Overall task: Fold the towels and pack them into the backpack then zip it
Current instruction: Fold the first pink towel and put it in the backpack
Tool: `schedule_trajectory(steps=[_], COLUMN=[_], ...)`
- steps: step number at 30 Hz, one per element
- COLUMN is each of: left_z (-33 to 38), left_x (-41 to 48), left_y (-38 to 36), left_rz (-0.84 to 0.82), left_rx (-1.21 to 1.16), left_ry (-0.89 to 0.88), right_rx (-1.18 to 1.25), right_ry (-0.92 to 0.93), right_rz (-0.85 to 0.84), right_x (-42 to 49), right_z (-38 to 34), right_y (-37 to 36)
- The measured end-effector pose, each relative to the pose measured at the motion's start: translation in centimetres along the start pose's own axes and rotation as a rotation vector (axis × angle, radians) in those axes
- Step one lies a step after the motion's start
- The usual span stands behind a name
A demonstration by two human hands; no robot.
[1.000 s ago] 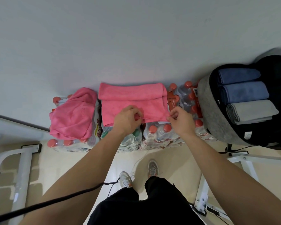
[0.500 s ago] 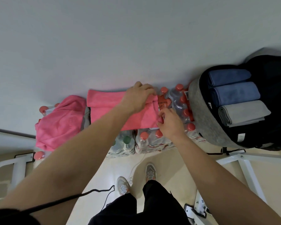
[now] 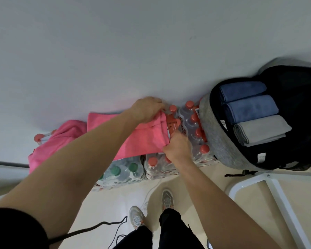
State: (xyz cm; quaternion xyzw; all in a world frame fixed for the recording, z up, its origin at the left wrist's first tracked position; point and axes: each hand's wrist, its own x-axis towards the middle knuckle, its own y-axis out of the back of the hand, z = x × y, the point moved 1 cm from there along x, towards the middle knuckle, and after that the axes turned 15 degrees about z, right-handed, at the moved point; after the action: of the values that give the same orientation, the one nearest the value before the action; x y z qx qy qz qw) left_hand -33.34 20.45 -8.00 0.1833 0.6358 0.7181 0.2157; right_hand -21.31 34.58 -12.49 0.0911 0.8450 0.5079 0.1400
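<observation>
A folded pink towel [image 3: 144, 139] lies on shrink-wrapped bottle packs against the wall. My left hand [image 3: 147, 108] grips its far right corner and my right hand [image 3: 178, 146] pinches its near right corner. A second pink towel [image 3: 61, 141], crumpled, sits to the left. At the right a black and grey backpack [image 3: 214, 139] lies open, holding two rolled blue towels [image 3: 250, 106] and a folded grey towel [image 3: 260, 130].
Packs of water bottles [image 3: 194, 126] with red and green caps stand along the white wall. A white metal frame [image 3: 269, 191] is on the floor at the right. A black cord [image 3: 97, 227] hangs by my left arm. My feet [image 3: 151, 209] stand on the beige floor.
My left hand moved from the towel's near edge to its far right corner. My right hand stayed at the near right corner. The right end of the towel now bunches up between them.
</observation>
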Motion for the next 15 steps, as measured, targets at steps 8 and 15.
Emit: schedule_trajectory(steps=[8, 15], left_z=[-1.0, -3.6], left_x=[-2.0, -6.1], left_y=[3.0, 8.2], left_rz=[0.214, 0.319], left_rx=[0.152, 0.154], left_ry=[0.051, 0.115], right_rx=[-0.107, -0.026], right_ry=[0.161, 0.188], right_rz=[0.029, -0.118], right_x=[-0.7, -1.4], right_z=[-0.3, 0.1], right_y=[0.7, 3.5])
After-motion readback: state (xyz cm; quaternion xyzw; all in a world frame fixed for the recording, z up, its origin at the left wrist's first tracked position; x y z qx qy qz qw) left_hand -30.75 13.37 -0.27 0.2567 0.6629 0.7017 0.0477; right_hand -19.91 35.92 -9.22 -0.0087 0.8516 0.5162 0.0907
